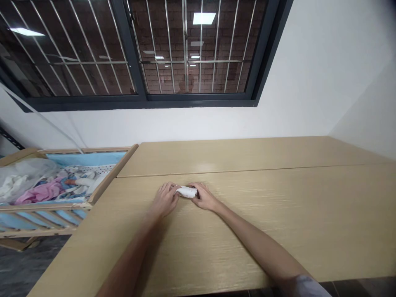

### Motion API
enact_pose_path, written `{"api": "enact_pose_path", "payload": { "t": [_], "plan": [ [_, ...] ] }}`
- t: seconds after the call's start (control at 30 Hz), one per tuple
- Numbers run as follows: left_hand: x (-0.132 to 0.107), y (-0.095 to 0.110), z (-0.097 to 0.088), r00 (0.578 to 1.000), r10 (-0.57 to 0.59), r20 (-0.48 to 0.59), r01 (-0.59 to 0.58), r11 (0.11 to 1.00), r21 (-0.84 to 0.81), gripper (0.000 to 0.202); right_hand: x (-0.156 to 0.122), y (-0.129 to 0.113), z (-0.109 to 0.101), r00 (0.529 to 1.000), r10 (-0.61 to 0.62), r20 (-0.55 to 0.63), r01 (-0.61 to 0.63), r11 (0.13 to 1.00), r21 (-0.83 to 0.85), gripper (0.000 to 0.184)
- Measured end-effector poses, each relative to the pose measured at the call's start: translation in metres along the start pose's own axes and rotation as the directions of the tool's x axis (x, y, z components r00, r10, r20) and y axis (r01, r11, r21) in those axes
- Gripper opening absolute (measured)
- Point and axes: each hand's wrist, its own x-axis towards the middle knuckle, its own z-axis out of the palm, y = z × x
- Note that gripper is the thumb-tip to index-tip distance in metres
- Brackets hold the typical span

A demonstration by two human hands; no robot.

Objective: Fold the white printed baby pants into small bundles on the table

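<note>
A small white cloth bundle (186, 192), folded or rolled up, lies low over the wooden table (262, 214). My left hand (167, 199) grips its left end with curled fingers. At the opposite end, my right hand (202, 196) has thumb and fingers closed around it. Faint marks show on the white surface, too small to make out. Both ends of the bundle are partly hidden by my fingers.
To the left stands a wooden crib (113, 175) with a blue lining, holding a pink cloth (41, 192), other fabrics and a clear plastic bag (29, 169). A seam crosses the table. Behind are a white wall and a barred window (198, 101).
</note>
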Motion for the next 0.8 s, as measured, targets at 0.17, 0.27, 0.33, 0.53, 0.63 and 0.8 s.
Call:
{"api": "enact_pose_path", "payload": {
  "t": [0.17,0.27,0.33,0.53,0.63,0.8],
  "plan": [
    [0.003,0.012,-0.003,0.996,-0.060,-0.062,0.052,0.991,-0.123,0.028,0.002,0.001,0.003,0.971,0.133,-0.197,-0.052,0.928,0.369,0.042],
    [0.005,0.018,0.001,0.974,-0.226,-0.012,0.201,0.887,-0.416,0.043,0.005,0.003,0.004,0.908,0.266,-0.325,-0.084,0.872,0.482,0.051],
    [0.005,0.020,0.006,0.936,-0.331,0.119,0.337,0.750,-0.569,0.056,0.007,0.006,0.005,0.862,0.350,-0.367,-0.103,0.830,0.548,0.056],
    [0.000,0.016,0.021,0.877,-0.419,0.236,0.481,0.782,-0.397,0.041,0.012,0.023,0.011,0.822,0.465,-0.329,-0.167,0.749,0.641,0.062],
    [-0.002,0.017,0.023,0.866,-0.434,0.249,0.491,0.833,-0.255,0.031,0.012,0.031,0.015,0.843,0.447,-0.300,-0.198,0.776,0.599,0.056],
    [-0.003,0.024,0.023,0.853,-0.448,0.270,0.480,0.875,-0.064,0.032,0.011,0.036,0.018,0.872,0.407,-0.271,-0.213,0.815,0.539,0.043]
  ]
}}
